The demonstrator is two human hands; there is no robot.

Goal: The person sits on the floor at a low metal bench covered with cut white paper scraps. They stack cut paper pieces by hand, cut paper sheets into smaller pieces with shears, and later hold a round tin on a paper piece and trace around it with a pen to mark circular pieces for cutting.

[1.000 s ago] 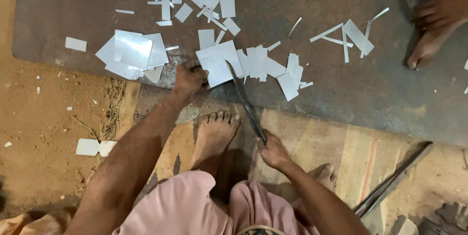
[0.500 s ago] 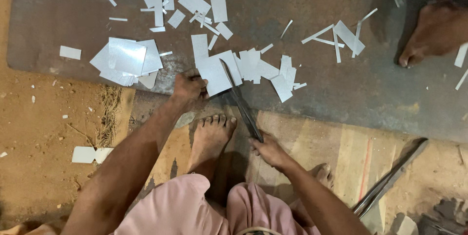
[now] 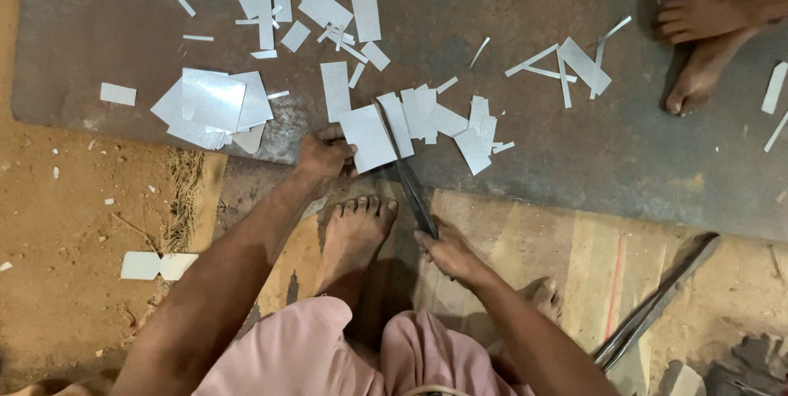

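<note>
Two hands work one pale sheet-metal piece (image 3: pixel 368 135), which lies flat at the near edge of a dark steel plate (image 3: pixel 525 158) on the floor, just left of centre. The left hand (image 3: pixel 326 155) is curled over the piece's near-left corner, fingers bent and pressing it down onto the plate. The right hand (image 3: pixel 447 253) is closed around the near handle of long dark shears (image 3: pixel 410 183), whose blades run away from the person and meet the right edge of the piece. A bare foot (image 3: pixel 355 232) rests on the floor between the two hands, toes close to the plate's near edge and just left of the shears.

Right of the held piece, several cut strips (image 3: pixel 443 121) lie overlapping on the plate. To the left sits a loose stack of larger sheets (image 3: pixel 212 105), and farther off, towards the far edge, a scatter of small offcuts (image 3: pixel 312 10). More thin slivers (image 3: pixel 566 68) lie to the far right, near another person's bare feet (image 3: pixel 698 35) at the top right corner.

On the earthen floor (image 3: pixel 66 215) at near left lies a single notched scrap (image 3: pixel 158 265). At near right, a second pair of long shears (image 3: pixel 657 302) rests on a wooden board (image 3: pixel 574 265).
</note>
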